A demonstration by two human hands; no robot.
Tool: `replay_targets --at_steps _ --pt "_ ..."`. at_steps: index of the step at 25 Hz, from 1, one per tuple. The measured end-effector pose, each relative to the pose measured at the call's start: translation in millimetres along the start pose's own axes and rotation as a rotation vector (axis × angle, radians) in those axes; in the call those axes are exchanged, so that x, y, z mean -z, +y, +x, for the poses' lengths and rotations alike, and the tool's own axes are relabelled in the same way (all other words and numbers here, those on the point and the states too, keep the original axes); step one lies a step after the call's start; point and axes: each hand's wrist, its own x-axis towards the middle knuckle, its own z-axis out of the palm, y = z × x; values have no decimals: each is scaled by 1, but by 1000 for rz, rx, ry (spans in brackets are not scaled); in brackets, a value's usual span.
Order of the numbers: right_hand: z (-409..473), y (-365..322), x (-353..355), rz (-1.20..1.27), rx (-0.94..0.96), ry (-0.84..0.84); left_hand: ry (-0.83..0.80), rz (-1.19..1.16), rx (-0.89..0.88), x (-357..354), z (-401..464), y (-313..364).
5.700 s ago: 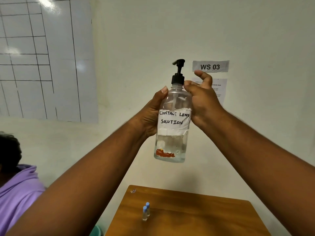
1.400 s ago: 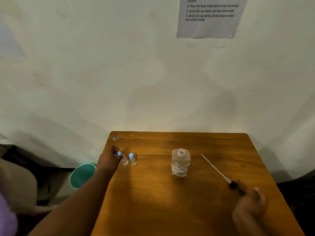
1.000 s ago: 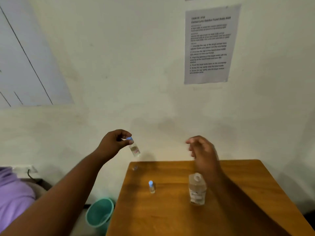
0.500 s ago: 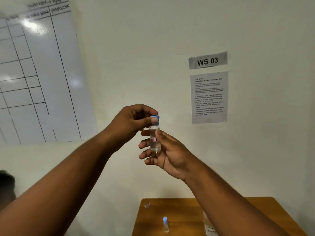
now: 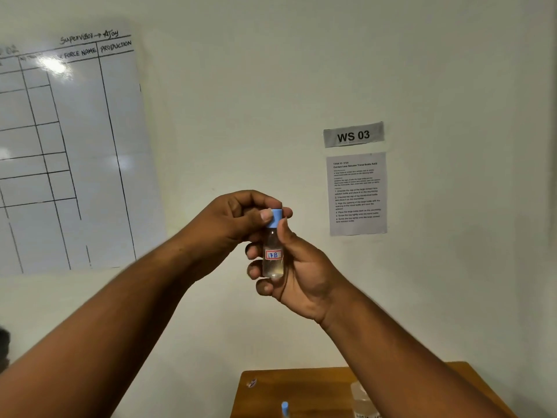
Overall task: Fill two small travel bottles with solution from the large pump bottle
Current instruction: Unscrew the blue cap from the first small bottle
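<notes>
Head view, small bottle in hand: one clear travel bottle (image 5: 273, 254) is being held upright in front of the wall, well above the table; a red-bordered sticker on it is reading "7B", and a little clear liquid is showing at its bottom.
Cap: one blue cap (image 5: 274, 217) is sitting on top of that bottle.
Left hand: the left hand (image 5: 238, 220) is pinching the blue cap, its thumb and fingers curled round it.
Right hand: the right hand (image 5: 297, 271) is gripping the bottle's body, its fingers wrapping behind the bottle and its thumb lying up the side towards the cap.
Second small bottle: only the blue top of a second travel bottle (image 5: 284, 408) is showing at the bottom edge, standing on the table.
Large bottle: one clear large bottle (image 5: 363, 401) is standing on the table to the right of it, partly cut off by the edge and by the right forearm; its label cannot be read here.
Table: one wooden table (image 5: 304, 387) is showing at the bottom, with a small scrap (image 5: 251, 383) lying near its far left corner.
Sign: one grey sign (image 5: 353, 135) on the wall is reading "WS 03".
Instruction sheet: one printed sheet (image 5: 356, 194) just below the sign is headed "Contact Lens Solution Travel Bottle Refill", with numbered steps too small to read fully.
Whiteboard: one ruled whiteboard (image 5: 69, 152) on the left is showing handwriting, "Supervisor → Ajay", "FORCE NAME" and "PRODUCTION".
</notes>
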Motion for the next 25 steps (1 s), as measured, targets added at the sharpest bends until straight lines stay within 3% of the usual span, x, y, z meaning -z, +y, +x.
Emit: replay_targets --at_steps 3,10,14,18,21,23,25 --pt "-3 -3 -6 10 16 33 59 -5 -27 -4 0 0" --pt "-6 0 -16 -250 111 264 95 51 -18 -16 -3 3" --pt "-3 4 -10 -379 97 331 37 273 38 -14 -2 6" --pt "2 9 -10 -453 124 377 213 506 -11 -22 1 -2" --pt "5 10 -6 -431 147 394 281 398 -17 -19 2 -6" --pt "6 8 0 -417 159 417 166 200 47 -11 2 -7" --pt "4 6 4 -419 155 431 54 159 68 -9 0 -8"
